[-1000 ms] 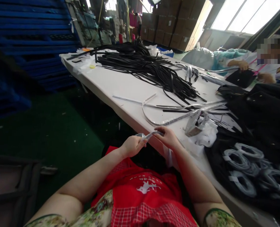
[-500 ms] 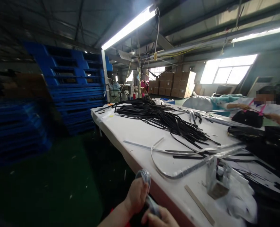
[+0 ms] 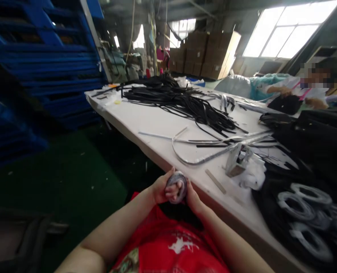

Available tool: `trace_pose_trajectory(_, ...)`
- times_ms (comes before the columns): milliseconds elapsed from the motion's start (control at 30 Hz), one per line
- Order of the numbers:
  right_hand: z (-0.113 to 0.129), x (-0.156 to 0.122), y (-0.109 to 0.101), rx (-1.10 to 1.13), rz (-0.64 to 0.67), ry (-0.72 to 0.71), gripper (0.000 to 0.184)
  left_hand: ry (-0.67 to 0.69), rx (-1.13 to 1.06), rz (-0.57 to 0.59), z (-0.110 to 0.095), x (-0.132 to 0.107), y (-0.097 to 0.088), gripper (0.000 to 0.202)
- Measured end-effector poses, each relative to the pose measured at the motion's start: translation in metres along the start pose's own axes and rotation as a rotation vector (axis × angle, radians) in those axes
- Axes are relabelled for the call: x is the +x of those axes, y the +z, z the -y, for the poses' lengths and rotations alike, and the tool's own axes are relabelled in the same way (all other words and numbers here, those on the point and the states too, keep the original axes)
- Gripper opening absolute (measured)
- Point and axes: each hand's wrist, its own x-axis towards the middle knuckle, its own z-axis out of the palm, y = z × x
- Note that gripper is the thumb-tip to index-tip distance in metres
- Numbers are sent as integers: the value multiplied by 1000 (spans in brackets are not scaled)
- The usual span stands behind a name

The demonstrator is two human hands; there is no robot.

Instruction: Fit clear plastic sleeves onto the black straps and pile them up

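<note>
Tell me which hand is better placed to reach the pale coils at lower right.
Probably the right hand: it is nearer the pale coils, beside the held coil. The left hand is farther away, its fingers apparently through the held coil.

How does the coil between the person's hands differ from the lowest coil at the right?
Support: the held coil is up between the left hand and right hand, while the lowest coil lies on black material.
Pose: the held coil's opening faces the camera, fingers showing in it; the lowest coil lies roughly flat, untouched.
Look: the held coil shows darker streaks; the lowest coil looks paler.
Both are wound rings.
</note>
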Motion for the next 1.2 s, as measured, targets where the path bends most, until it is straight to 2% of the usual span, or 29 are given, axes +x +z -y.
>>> trace_pose_trajectory(67, -2, -7, 6, 96, -30, 18, 72, 103, -160, 1, 5, 4, 3, 72)
trace_pose_trajectory(133, 2, -13, -4, 60, -36, -64, 62, 154, -175, -51, 15, 5, 2, 67)
trace_pose_trajectory(200, 10, -19, -26, -33, 4, -130, 53, 218, -28, -180, 25, 5, -1, 60)
trace_pose_trajectory(267, 20, -25, -50, -188, 140, -134, 46, 319, 258, -342, 34, 4, -5, 59)
trace_pose_trajectory(300, 25, -29, -60, -282, 223, -115, 43, 354, 422, -375, 39, 3, -4, 61)
trace_pose_trajectory(333, 28, -33, -67, -369, 305, -96, 41, 373, 579, -358, 43, 2, -3, 62)
trace_pose_trajectory(400, 29, -41, -74, -477, 442, -72, 39, 377, 836, -239, 53, -1, 5, 58)
trace_pose_trajectory(467, 23, -46, -76, -457, 544, -43, 39, 378, 1000, -156, 63, -7, 16, 45)
trace_pose_trajectory(500, 17, -47, -79, -418, 552, -15, 40, 380, 1057, -161, 68, -10, 20, 39)
trace_pose_trajectory(533, 10, -46, -83, -392, 502, 17, 41, 376, 1097, -179, 72, -13, 24, 35)
trace_pose_trajectory(567, 1, -43, -88, -399, 383, 45, 42, 360, 1121, -189, 76, -15, 25, 33)
trace_pose_trajectory(667, -26, -29, -110, -637, -235, 61, 33, 297, 1141, -170, 82, -17, 24, 32)
trace_pose_trajectory(700, -35, -23, -117, -748, -396, 57, 30, 283, 1139, -158, 82, -17, 23, 32)
trace_pose_trajectory(733, -43, -18, -123, -842, -493, 58, 29, 272, 1139, -145, 82, -16, 22, 32)
trace_pose_trajectory(767, -49, -14, -127, -910, -534, 61, 28, 265, 1140, -138, 81, -15, 22, 33)
trace_pose_trajectory(900, -64, -5, -134, -969, -520, 71, 27, 248, 1128, -162, 79, -13, 24, 34)
trace_pose_trajectory(1033, -65, -4, -142, -923, -503, 101, 35, 240, 1083, -203, 78, -14, 25, 35)
trace_pose_trajectory(1200, -62, 1, -156, -848, -442, 158, 34, 246, 1070, -196, 77, -12, 26, 35)
